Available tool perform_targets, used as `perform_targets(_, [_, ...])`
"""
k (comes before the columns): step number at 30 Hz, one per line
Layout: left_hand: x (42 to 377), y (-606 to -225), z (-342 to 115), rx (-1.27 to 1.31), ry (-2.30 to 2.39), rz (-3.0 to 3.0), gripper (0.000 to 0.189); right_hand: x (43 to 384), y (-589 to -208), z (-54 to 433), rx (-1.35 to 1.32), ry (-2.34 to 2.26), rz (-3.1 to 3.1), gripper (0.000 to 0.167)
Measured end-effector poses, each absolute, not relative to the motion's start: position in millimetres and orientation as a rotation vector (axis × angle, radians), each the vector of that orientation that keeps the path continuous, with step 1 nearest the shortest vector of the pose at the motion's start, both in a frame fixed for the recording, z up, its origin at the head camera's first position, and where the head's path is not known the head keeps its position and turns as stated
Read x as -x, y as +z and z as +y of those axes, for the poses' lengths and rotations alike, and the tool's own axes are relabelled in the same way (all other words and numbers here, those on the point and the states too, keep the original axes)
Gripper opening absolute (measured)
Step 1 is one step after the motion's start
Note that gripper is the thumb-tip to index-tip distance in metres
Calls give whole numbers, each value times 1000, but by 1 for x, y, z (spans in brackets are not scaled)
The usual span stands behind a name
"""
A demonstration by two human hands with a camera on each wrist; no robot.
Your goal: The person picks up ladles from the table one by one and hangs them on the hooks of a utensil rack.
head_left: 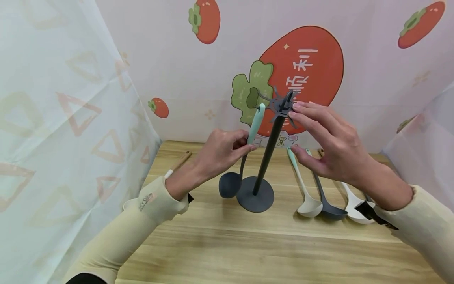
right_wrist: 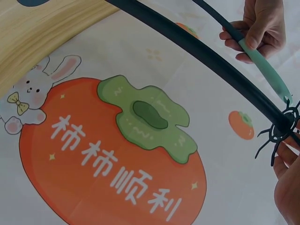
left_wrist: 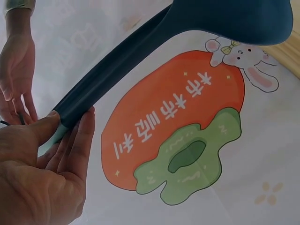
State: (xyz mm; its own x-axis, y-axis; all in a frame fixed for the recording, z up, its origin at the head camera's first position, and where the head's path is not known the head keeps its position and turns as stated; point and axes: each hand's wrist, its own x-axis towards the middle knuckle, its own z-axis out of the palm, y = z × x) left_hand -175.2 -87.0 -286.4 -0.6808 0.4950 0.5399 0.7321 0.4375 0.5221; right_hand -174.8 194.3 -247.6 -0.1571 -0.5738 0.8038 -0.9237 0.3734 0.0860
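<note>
A ladle (head_left: 229,185) with a dark bowl and mint-green handle hangs in the air left of a dark utensil stand (head_left: 268,157). My left hand (head_left: 221,152) pinches it where the handle meets the dark shaft. The handle's holed end is at a hook on the stand's top ring (right_wrist: 285,124); whether the hook passes through the hole, I cannot tell. Fingers of my right hand (head_left: 337,142) touch the ring from the right, fairly straight, with the thumb apart. In the left wrist view the ladle (left_wrist: 117,61) crosses above the left hand (left_wrist: 47,173).
Right of the stand, a cream ladle (head_left: 309,207) with a mint handle, a dark ladle (head_left: 333,213) and a white ladle (head_left: 358,209) lie on the wooden table (head_left: 227,252). A wooden-handled utensil (head_left: 181,161) lies at the left, partly behind my forearm. A printed cloth stands behind.
</note>
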Motion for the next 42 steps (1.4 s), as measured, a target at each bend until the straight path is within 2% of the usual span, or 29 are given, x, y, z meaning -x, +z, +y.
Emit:
perform_targets(20, [178,-295,-84,1068,-1137,-2370,20,174,-249,195,-1300,549,-1851,57])
perform_targets(26, [178,-300,-91,1048,-1146,-2375,23,175,-249,198,-1295,546,-1852,58])
perform_targets(42, [176,-307,-125,952,-1075,-2494,14,176,-250,203,-1266,546,-1875,59])
